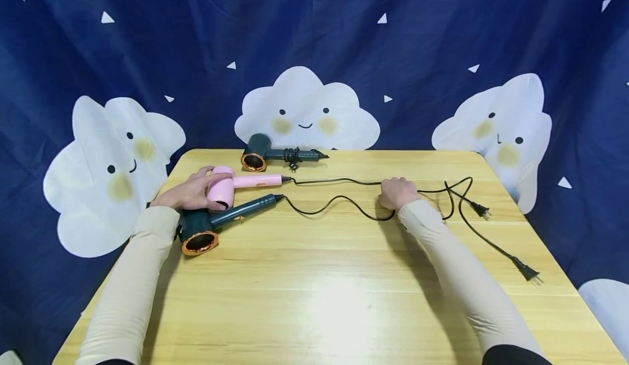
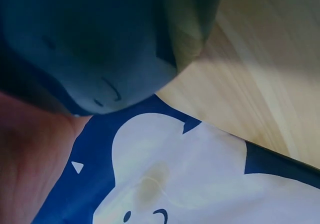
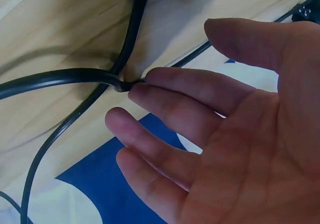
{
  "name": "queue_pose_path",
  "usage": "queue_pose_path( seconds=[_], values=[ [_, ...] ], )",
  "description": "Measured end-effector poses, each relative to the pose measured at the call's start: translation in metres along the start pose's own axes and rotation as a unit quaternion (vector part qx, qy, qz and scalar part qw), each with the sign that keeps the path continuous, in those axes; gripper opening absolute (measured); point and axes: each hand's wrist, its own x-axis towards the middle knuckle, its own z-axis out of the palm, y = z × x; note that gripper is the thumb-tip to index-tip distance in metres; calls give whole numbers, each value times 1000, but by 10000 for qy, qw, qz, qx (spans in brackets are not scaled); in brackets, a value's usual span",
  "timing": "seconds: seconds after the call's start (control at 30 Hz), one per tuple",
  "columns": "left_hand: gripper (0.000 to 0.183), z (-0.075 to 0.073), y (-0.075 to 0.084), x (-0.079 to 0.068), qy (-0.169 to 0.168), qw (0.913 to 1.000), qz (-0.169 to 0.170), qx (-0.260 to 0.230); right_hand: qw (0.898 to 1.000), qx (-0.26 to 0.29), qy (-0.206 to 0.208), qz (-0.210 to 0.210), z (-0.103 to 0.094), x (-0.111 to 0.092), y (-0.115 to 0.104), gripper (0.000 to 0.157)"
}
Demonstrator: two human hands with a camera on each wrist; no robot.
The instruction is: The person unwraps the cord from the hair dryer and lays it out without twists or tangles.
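Note:
On the left, my left hand (image 1: 193,189) grips the round head of a pink hair dryer (image 1: 257,180), thumb on the near side and fingers over the far side. Just under that wrist lies a dark green hair dryer (image 1: 245,210) with a copper-coloured rim; a dark rounded surface (image 2: 100,44) fills the upper left wrist view. My right hand (image 1: 397,192) is over the black cords at right. In the right wrist view its fingers are spread and slightly bent, and the fingertips touch a black cord (image 3: 60,79) where two cords cross. The thumb stands apart.
Another dark green hair dryer (image 1: 257,149), its cord wound round the handle, lies at the table's back edge. Two plugs (image 1: 526,269) lie at the right, past looped cords. A blue curtain with clouds hangs behind the wooden table (image 1: 275,299).

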Motion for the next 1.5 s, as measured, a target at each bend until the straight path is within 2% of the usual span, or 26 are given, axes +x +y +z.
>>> queue_pose_path(
  seconds=[0.27,0.5,0.57,0.67,0.73,0.8,0.83,0.87,0.93,1.0,1.1,1.2,1.37,1.5],
  values=[
    [96,1,-1,3,-75,9999,113,-29,9987,435,-267,60,1,-2,5,29],
    [110,-2,1,-4,-81,9999,-136,2,9961,822,-329,-55,6,-3,-6,38],
    [114,-5,4,-12,13,9994,-337,73,9959,843,-299,-123,9,-3,-9,39],
    [115,-10,12,-33,39,9954,-941,160,9960,834,-157,-267,13,-6,-14,42],
    [116,-13,18,-50,-167,9893,-1449,94,9953,782,170,-541,14,-10,-19,35],
    [118,-14,23,-64,-412,9825,-1816,14,9914,827,518,-868,13,-14,-25,25],
    [119,-13,24,-70,-528,9799,-1924,-25,9890,833,648,-1032,12,-16,-28,26],
    [120,-13,26,-74,-613,9784,-1968,-137,9862,865,772,-1183,12,-17,-31,34],
    [118,-9,29,-78,-677,9782,-1937,-307,9826,971,800,-1367,12,-19,-36,54],
    [114,-5,31,-79,-675,9795,-1840,-466,9821,1051,639,-1424,13,-21,-40,65],
    [111,-1,34,-79,-672,9814,-1707,-571,9822,1068,467,-1474,15,-24,-41,65],
    [111,1,37,-81,-737,9822,-1617,-601,9810,1063,482,-1548,16,-26,-40,63],
    [119,6,45,-83,-823,9810,-1549,-832,9787,1187,524,-1590,16,-29,-36,61],
    [129,11,54,-79,-736,9801,-1517,-1052,9778,1239,500,-1613,16,-31,-33,59]
  ],
)
